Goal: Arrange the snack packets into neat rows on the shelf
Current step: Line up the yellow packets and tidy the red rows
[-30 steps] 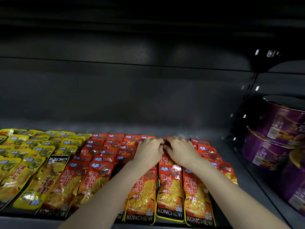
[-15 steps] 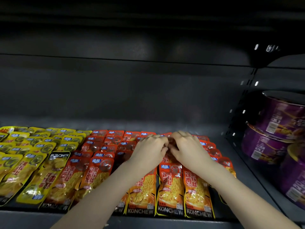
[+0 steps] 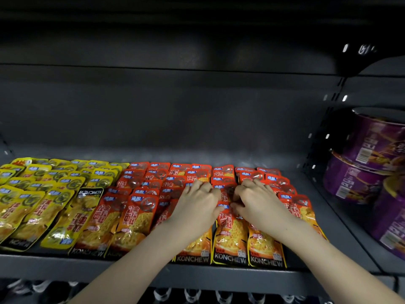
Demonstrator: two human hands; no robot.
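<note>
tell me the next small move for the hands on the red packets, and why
Probably nudge the middle column of red packets straight between the palms. The left hand and right hand flank it with curled fingers, and the packets overlapping behind its front one look a little uneven.

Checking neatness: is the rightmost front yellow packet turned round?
Turned round: the yellow packet has KONCHEW at its far end, upside down.
</note>
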